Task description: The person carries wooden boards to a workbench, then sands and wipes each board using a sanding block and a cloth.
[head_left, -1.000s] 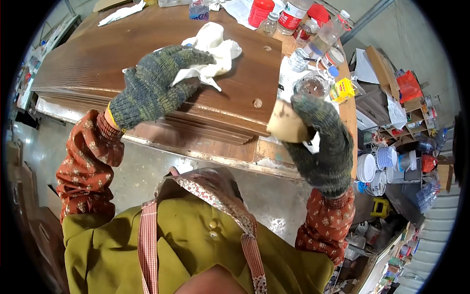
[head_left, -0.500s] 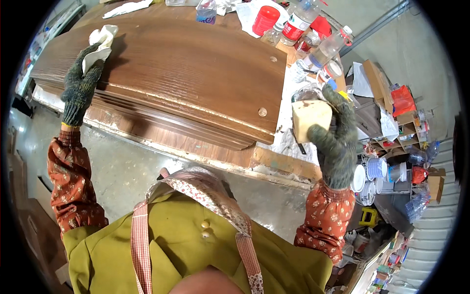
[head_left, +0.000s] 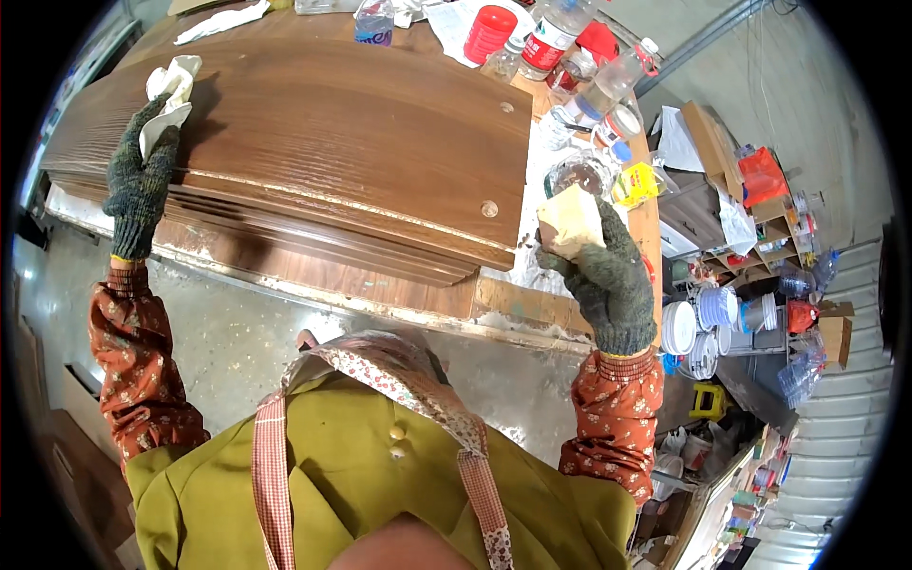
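A stack of brown wood-grain panels (head_left: 351, 142) lies on the workbench, its top panel with a pale, worn front edge and round holes at the right end. At the far left end, my left hand (head_left: 142, 176), in a dark knit glove, grips a crumpled white cloth (head_left: 176, 84) over the panel. To the right of the stack my gloved right hand (head_left: 608, 271) is closed round a pale yellow sponge block (head_left: 572, 221). A clear plastic tub (head_left: 581, 173) stands just beyond the sponge, partly hidden by it.
Bottles and jars crowd the bench's back right, among them a red-capped jar (head_left: 490, 34) and a clear bottle (head_left: 617, 81). A yellow packet (head_left: 636, 184) lies near the right edge. White buckets (head_left: 701, 328) and cardboard boxes (head_left: 834, 340) stand off to the right.
My right hand has turned and moved slightly left with the sponge, uncovering the yellow packet and more of the tub. My left hand keeps the cloth; the whole view has shifted a little.
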`<move>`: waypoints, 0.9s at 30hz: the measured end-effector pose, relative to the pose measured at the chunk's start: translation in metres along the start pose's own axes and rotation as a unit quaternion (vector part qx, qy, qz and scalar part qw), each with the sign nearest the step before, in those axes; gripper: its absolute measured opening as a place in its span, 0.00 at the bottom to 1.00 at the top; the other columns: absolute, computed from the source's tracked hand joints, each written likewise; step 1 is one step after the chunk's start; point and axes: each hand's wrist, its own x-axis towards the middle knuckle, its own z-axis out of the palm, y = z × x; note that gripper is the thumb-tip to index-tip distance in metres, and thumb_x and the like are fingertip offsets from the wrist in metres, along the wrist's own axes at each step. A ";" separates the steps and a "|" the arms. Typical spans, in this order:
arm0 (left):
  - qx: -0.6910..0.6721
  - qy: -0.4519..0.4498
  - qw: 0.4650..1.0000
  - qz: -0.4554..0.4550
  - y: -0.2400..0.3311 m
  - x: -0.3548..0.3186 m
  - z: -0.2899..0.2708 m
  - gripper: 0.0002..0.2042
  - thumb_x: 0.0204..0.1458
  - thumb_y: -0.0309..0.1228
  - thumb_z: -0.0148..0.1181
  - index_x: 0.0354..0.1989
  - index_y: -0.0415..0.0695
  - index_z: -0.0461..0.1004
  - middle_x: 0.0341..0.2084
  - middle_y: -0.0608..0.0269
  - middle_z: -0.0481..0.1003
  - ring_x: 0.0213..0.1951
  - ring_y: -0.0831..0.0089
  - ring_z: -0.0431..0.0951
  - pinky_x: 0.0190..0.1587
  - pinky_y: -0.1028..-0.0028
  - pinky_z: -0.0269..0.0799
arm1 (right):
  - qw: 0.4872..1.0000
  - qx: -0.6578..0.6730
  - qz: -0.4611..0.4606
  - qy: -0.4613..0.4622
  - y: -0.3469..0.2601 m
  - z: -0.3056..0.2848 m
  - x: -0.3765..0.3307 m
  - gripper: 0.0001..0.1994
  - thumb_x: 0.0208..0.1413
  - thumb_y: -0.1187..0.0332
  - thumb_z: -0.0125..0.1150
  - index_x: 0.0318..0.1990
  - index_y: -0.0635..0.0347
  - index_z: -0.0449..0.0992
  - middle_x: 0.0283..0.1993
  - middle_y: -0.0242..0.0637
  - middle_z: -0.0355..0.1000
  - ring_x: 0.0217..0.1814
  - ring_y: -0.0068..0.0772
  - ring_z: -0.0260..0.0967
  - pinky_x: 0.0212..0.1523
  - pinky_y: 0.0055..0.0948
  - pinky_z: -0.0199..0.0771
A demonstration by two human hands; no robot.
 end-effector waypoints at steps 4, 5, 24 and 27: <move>0.017 -0.001 1.000 -0.016 0.006 -0.001 -0.001 0.17 0.54 0.28 0.56 0.53 0.45 0.71 0.40 0.59 0.76 0.40 0.75 0.75 0.44 0.76 0.70 | 0.999 0.010 0.042 0.000 -0.001 -0.001 0.000 0.33 0.49 0.60 0.62 0.57 0.72 0.57 0.47 0.47 0.68 0.47 0.37 0.70 0.46 0.33 0.75; 0.008 0.004 1.000 -0.010 0.007 -0.002 0.000 0.17 0.54 0.28 0.56 0.53 0.45 0.71 0.40 0.59 0.76 0.40 0.75 0.75 0.44 0.76 0.70 | 0.996 0.067 0.066 0.000 0.001 -0.004 0.001 0.33 0.49 0.60 0.61 0.58 0.72 0.57 0.47 0.47 0.67 0.48 0.37 0.70 0.46 0.32 0.75; -0.005 0.012 1.000 0.003 0.000 -0.004 0.001 0.16 0.55 0.30 0.55 0.53 0.44 0.70 0.39 0.60 0.76 0.40 0.76 0.74 0.43 0.76 0.70 | 0.727 -0.538 -0.425 -0.039 0.009 0.007 -0.004 0.26 0.39 0.72 0.68 0.51 0.55 0.69 0.51 0.46 0.68 0.53 0.49 0.67 0.52 0.40 0.68; 0.008 0.023 1.000 0.016 -0.002 -0.003 0.001 0.16 0.55 0.30 0.55 0.53 0.44 0.70 0.40 0.60 0.76 0.40 0.76 0.74 0.44 0.76 0.70 | 0.690 -0.597 -0.402 -0.079 0.006 0.021 0.001 0.28 0.39 0.76 0.67 0.53 0.55 0.67 0.52 0.47 0.67 0.54 0.49 0.67 0.52 0.39 0.69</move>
